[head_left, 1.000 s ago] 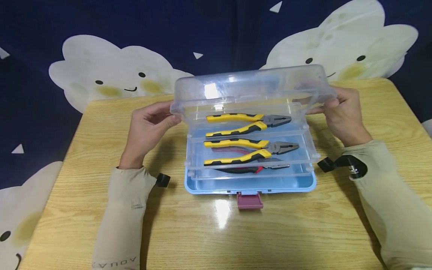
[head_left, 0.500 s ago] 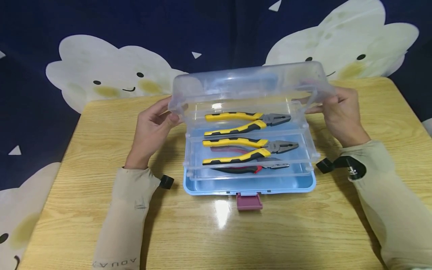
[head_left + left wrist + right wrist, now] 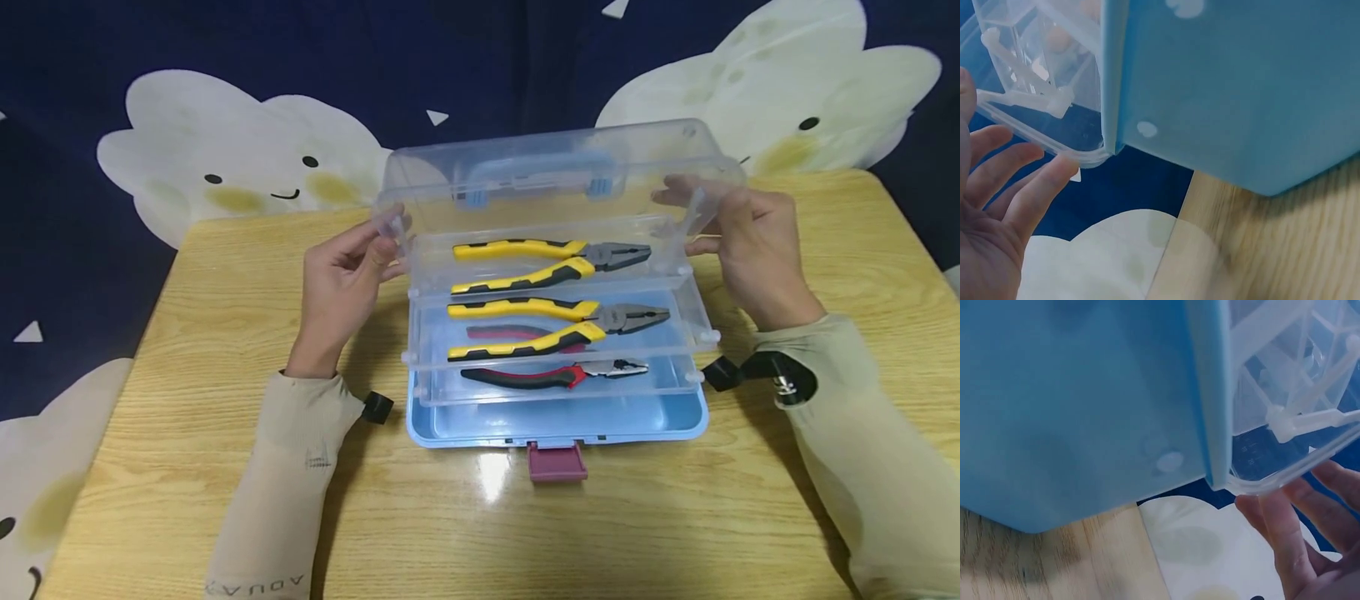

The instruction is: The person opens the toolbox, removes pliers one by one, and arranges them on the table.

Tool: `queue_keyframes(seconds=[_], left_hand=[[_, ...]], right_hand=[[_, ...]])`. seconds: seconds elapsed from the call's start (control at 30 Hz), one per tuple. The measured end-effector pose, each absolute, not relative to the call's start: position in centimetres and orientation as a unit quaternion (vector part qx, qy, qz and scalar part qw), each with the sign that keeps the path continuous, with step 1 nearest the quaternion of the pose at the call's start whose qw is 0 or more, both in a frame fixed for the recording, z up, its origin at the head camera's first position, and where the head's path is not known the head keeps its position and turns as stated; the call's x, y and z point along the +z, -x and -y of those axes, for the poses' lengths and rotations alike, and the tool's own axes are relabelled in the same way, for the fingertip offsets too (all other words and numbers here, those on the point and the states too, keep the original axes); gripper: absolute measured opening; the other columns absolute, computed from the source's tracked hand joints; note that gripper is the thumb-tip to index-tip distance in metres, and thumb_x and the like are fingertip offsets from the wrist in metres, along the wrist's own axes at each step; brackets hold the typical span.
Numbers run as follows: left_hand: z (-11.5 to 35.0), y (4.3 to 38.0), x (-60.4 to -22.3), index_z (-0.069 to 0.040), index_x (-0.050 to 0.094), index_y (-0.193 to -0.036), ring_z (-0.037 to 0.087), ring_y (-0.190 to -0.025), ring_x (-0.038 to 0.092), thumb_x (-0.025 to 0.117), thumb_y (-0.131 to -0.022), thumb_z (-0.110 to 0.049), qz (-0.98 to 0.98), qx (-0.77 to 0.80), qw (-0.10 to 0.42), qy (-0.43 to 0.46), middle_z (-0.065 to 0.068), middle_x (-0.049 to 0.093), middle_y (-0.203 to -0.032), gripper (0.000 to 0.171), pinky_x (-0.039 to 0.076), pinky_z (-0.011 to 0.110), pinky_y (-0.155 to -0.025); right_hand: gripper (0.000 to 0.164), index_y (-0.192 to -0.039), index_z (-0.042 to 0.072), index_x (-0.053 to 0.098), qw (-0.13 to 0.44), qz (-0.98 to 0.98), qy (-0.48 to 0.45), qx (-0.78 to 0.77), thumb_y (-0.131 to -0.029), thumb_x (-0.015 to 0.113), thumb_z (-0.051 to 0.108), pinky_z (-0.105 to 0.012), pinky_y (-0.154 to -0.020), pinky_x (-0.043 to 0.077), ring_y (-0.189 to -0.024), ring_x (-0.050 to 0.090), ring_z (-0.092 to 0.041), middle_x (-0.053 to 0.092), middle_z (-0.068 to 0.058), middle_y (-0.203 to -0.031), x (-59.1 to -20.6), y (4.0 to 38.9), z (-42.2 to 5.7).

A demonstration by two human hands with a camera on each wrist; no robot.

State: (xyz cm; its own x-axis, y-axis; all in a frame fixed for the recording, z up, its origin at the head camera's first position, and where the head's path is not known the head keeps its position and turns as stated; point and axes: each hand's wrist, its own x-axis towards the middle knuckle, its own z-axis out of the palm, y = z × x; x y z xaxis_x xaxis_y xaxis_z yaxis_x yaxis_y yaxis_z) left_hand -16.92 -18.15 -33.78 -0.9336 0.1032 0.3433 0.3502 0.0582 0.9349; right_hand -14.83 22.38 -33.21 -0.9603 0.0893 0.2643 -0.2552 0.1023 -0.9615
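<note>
A light-blue toolbox stands on the table with its clear lid raised and tilted back. My left hand holds the lid's left side, thumb in front and fingers behind. At the right side my right hand grips the lid in the same way, partly seen through the plastic. Both wrist views show fingertips along the lid's rim. Clear stepped trays rise with the lid. They carry upper yellow-black pliers and lower yellow-black pliers. Red-black pliers lie below, partly covered.
A maroon latch hangs open at the toolbox's front. Through the lid shows a light-blue handle. The wooden table ends at the back before a dark-blue cloth with white clouds.
The lid has tilted further back, and its handle shows through. The trays have shifted, uncovering more of the red-black pliers. My left hand has moved slightly right; both hands keep hold of the lid.
</note>
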Motion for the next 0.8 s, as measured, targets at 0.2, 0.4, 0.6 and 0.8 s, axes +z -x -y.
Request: queue_keyframes(seconds=[0.2, 0.4, 0.6, 0.8], left_hand=[[18.02, 16.78, -33.63, 0.000, 0.070, -0.130, 0.006, -0.094, 0.079, 0.072, -0.083, -0.056, 0.723, -0.668, 0.098, 0.148, 0.030, 0.069, -0.125, 0.073, 0.064, 0.029, -0.078], [18.29, 16.81, -33.85, -0.002, 0.070, -0.132, 0.007, -0.094, 0.079, 0.074, -0.094, -0.038, 0.724, -0.666, 0.092, 0.156, 0.011, 0.078, -0.118, 0.053, 0.064, 0.030, -0.079], [18.38, 16.83, -33.79, 0.005, 0.066, -0.133, 0.008, -0.099, 0.078, 0.064, -0.101, -0.006, 0.712, -0.681, 0.067, 0.156, 0.006, 0.079, -0.119, 0.034, 0.064, 0.031, -0.082], [18.27, 17.07, -34.02, 0.004, 0.067, -0.132, 0.003, -0.094, 0.077, 0.063, -0.103, -0.010, 0.736, -0.660, 0.073, 0.132, 0.031, 0.068, -0.127, 0.033, 0.064, 0.028, -0.082]], right_hand=[[0.054, -0.127, 0.001, 0.072, 0.119, 0.735, -0.043, 0.666, -0.107, 0.051, 0.046, -0.021, -0.066, 0.063, -0.086, 0.079, -0.010, 0.080, 0.003, -0.114, -32.79, 14.61, -22.04], [0.056, -0.127, 0.000, 0.072, 0.106, 0.736, -0.035, 0.668, -0.108, 0.048, 0.047, -0.021, -0.068, 0.063, -0.087, 0.079, -0.009, 0.080, 0.004, -0.112, -32.70, 14.46, -22.09], [0.057, -0.128, -0.001, 0.071, 0.093, 0.720, -0.032, 0.687, -0.107, 0.048, 0.046, -0.021, -0.069, 0.063, -0.090, 0.079, -0.009, 0.079, 0.002, -0.113, -32.82, 14.66, -22.08], [0.058, -0.134, 0.004, 0.069, 0.074, 0.758, -0.014, 0.648, -0.108, 0.043, 0.050, -0.020, -0.069, 0.063, -0.092, 0.079, -0.007, 0.078, 0.002, -0.119, -32.76, 15.00, -22.15]])
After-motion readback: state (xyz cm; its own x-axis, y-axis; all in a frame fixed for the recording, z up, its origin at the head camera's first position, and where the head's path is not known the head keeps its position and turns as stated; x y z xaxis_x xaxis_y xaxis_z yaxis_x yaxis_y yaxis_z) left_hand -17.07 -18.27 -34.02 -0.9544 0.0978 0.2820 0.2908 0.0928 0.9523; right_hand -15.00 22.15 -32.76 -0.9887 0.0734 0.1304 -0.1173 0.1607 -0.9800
